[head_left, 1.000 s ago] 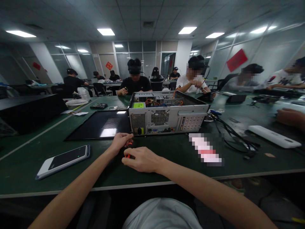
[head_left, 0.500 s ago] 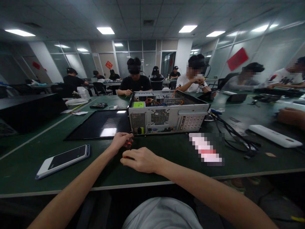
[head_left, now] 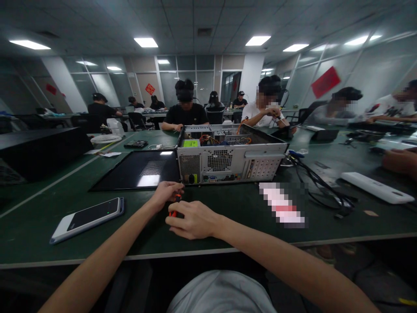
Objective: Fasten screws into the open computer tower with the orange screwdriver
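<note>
At the lower centre of the frame, a person's two bare hands meet over a small orange-and-black screwdriver point(head_left: 175, 205) on a dark green worktable point(head_left: 228, 208). The right hand point(head_left: 192, 219) lies knuckles-up on the tabletop, fingers curled and clenched around the tool's lower end, its forearm running in from the lower right corner. The left hand point(head_left: 165, 193) sits just beyond it, fingers bent inward and pinching the tool's upper end, with its forearm stretching up from the lower left. Only a short orange stretch of the screwdriver shows between the two hands; the tip is hidden.

Just behind the hands, in the middle of the frame, an opened desktop computer case point(head_left: 228, 158) lies on its side, its rear panel of fan grilles and ports facing the camera and orange wires visible inside. Its removed black side panel point(head_left: 137, 170) lies flat to the left, touching the case. A smartphone point(head_left: 87, 218) in a pale case rests screen-up at lower left, well apart from the hands. Black cables point(head_left: 317, 184) trail across the table at right, near a white power strip point(head_left: 376, 188). Another person's hand point(head_left: 402, 161) rests at the far right edge. Other seated workers line the tables in the upper half of the frame.
</note>
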Available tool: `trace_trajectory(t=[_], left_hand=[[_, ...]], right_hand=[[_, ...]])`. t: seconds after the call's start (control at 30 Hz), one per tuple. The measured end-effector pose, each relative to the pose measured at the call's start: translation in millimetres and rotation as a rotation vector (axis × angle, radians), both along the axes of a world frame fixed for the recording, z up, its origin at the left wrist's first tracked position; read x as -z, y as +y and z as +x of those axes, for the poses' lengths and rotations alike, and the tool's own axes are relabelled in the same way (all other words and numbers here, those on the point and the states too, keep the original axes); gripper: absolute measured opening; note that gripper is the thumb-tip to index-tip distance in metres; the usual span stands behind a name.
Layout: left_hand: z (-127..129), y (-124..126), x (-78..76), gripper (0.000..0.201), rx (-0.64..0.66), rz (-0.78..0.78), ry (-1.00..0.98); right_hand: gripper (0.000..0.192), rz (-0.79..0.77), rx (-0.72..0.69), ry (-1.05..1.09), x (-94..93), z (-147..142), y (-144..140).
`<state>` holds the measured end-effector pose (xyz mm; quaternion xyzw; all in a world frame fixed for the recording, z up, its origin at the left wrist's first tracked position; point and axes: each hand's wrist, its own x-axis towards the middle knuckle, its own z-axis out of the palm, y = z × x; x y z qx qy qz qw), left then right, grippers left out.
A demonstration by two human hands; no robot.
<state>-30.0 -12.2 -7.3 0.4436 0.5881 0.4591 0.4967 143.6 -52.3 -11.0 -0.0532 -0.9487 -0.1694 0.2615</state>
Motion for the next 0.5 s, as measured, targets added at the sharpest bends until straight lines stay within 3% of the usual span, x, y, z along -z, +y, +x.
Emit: trace_trajectory(t=[0.23, 0.5], left_hand=[[-2.9, 0.2, 1.2, 0.011, 0.014, -0.057, -0.174], [-2.9, 1.4, 0.7, 0.016, 0.058, -0.084, -0.157]], right_hand=[[0.022, 0.04, 0.012, 0.159, 2.1, -0.2, 3.4], [0.027, 0.007, -0.038, 0.004, 3.6, -3.7, 1.0]])
